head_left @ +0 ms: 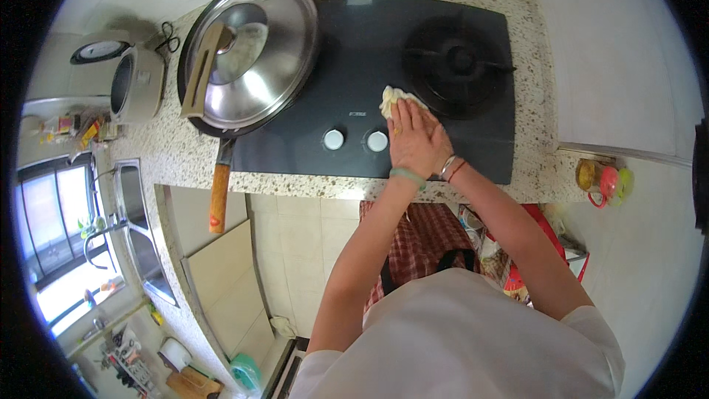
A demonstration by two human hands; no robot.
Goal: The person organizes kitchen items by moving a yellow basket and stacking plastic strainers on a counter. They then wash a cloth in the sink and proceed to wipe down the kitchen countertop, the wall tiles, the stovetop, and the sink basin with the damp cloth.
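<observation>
A crumpled pale cream cloth [396,97] lies on the black glass gas cooktop [354,52], left of the right burner. My left hand [410,140], with a green bangle at the wrist, is laid flat with fingers stretched, their tips on the cloth. Overlapping it on the right is my right hand [441,149], wearing a silver bangle and a red string. Most of its fingers are hidden by the left hand, so their grip does not show. Two white control knobs [377,141] sit just left of my hands.
A lidded wok [255,96] covers the left burner, its wooden handle [219,199] jutting past the counter edge. The bare right burner [461,63] has a black pan support. A rice cooker [139,83] and a sink [148,258] are leftward. Jars [589,176] stand right; a checked bag [425,240] is below.
</observation>
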